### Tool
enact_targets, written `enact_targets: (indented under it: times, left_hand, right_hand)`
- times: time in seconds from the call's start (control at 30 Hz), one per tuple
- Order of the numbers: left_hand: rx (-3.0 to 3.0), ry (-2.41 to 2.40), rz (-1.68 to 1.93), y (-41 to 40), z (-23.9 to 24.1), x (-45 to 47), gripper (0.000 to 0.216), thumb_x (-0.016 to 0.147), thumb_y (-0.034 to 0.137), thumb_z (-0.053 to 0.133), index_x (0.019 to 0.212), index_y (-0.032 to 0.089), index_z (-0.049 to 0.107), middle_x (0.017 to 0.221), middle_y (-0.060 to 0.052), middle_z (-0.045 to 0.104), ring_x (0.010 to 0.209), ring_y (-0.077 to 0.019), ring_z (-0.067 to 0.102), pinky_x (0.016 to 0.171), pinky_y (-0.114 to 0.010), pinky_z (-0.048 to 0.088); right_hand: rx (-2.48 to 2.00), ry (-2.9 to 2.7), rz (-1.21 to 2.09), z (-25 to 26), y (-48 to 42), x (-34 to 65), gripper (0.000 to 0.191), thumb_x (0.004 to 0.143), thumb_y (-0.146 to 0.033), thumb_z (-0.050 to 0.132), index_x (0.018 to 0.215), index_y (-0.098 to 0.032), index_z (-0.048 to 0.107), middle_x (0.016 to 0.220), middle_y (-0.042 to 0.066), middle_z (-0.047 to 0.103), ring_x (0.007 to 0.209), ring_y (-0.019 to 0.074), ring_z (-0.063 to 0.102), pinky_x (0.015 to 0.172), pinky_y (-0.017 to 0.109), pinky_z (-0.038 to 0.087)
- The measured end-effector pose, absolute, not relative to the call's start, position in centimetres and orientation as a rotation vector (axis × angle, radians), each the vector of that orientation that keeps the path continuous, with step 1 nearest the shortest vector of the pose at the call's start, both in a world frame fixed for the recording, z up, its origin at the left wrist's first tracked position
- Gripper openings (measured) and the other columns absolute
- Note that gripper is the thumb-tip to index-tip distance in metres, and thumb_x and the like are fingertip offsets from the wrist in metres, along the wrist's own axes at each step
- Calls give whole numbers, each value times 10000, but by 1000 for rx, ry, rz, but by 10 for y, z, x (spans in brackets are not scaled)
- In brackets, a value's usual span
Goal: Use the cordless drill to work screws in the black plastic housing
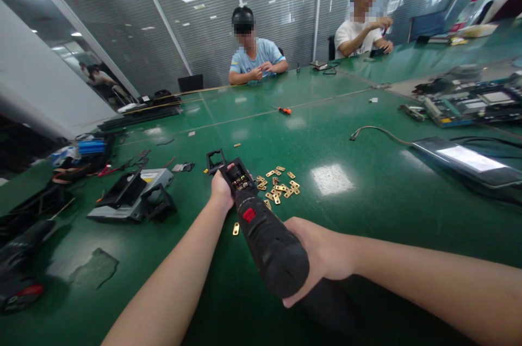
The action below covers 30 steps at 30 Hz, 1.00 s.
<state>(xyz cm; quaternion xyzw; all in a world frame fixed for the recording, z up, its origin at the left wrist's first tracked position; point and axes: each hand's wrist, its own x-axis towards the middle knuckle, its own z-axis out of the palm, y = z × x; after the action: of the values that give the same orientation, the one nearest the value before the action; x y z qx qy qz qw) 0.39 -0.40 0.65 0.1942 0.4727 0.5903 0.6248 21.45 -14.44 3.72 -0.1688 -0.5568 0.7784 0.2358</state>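
My right hand (320, 251) is wrapped round the grip of a black cordless drill (271, 245) with a red switch on top. The drill points away from me, its front end at a black plastic housing (233, 167). Closed on the left side of that housing is my left hand (222, 191). Brass-coloured metal parts show inside the housing; the drill's tip is hidden among them. Just right of the housing lies a loose pile of small brass plates (279, 188) with holes. A single brass plate (236, 228) rests nearer to me.
A black frame (215, 161) lies beyond my left hand. Grey and black device parts (134, 199) and another power tool (20, 275) sit at the left. An orange screwdriver (284, 110) lies farther back. Circuit boards (468, 98) and a lit device (468, 158) are right. Two people sit opposite.
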Motion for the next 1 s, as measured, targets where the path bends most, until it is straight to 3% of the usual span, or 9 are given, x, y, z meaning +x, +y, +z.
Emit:
enact_targets:
  times: [0.2,0.33,0.5,0.57,0.67,0.77,0.9,0.93,1.0]
  left_hand:
    - [428,1075,1365,-5,8,4,316,848,244,511,1074,130,699,679,-62,714,669,-277,741,710,-451,630]
    - [451,1074,1337,-5,6,3,311,863,271,498,1030,114,708,645,-73,702,624,-270,720,659,-431,622]
    - [469,1074,1325,-4,2,0,263,871,267,490,925,122,702,637,-85,705,557,-242,685,578,-371,586]
    - [467,1062,1321,-3,1,-1,270,876,269,484,919,129,710,644,-87,711,562,-243,689,592,-378,590]
    - [469,1048,1317,-2,-3,-3,279,864,272,492,947,135,721,654,-83,715,575,-251,697,610,-387,592]
    - [485,1039,1318,-1,-6,-4,265,848,276,513,949,137,715,660,-84,716,588,-253,705,614,-379,591]
    - [486,1053,1321,-1,-8,-4,249,833,286,542,955,141,703,669,-82,717,593,-263,707,595,-385,587]
    - [484,1054,1318,-1,-8,-4,247,831,288,546,957,142,700,670,-80,716,592,-264,707,593,-387,587]
    - [478,1046,1317,0,-8,-3,240,832,293,547,948,145,695,667,-80,713,592,-265,705,595,-389,588]
  right_hand:
    - [-510,-1555,2126,38,-145,215,508,438,-317,1046,830,-150,769,813,-1,711,815,215,669,881,387,586]
    - [-564,-1570,2143,37,-145,214,528,433,-292,1045,844,-148,747,824,-5,710,834,221,670,869,381,583]
    - [-728,-1515,2014,42,-153,214,724,405,-130,1021,1048,-149,689,971,17,733,907,238,666,799,326,547]
    - [-749,-1517,1932,49,-161,215,806,454,-89,982,1178,-161,635,1009,17,719,907,234,657,786,317,529]
    - [-747,-1541,1818,62,-172,216,689,628,-100,856,1258,-163,585,1025,30,694,884,224,640,778,319,512]
    - [-845,-1599,1651,68,-178,214,631,664,-55,722,1267,-184,591,1080,49,709,920,238,643,838,351,531]
    - [-951,-1600,1572,54,-178,209,869,602,-3,639,1427,-241,509,1090,34,721,903,240,684,832,356,577]
    - [-962,-1608,1582,49,-177,208,932,603,-3,641,1482,-259,463,1074,28,724,871,238,693,781,347,587]
    - [-922,-1679,1550,38,-177,209,977,671,-25,654,1565,-287,359,1154,48,710,982,256,705,854,375,595]
